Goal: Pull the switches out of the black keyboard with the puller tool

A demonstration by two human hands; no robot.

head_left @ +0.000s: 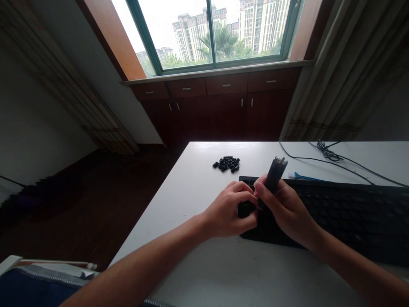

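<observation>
A black keyboard lies on the white table, running off to the right. My right hand is closed round a dark keycap puller, which stands upright over the keyboard's left end. My left hand is curled with its fingertips pinched against the keys at that same left end, touching the right hand. What the left fingers pinch is too small and dark to name. A pile of several loose black keycaps sits on the table beyond the hands.
A small blue brush lies behind the keyboard. Black cables trail over the table's far right. The table's left edge drops to a dark floor. Wooden cabinets stand under a window. A blue bag is at bottom left.
</observation>
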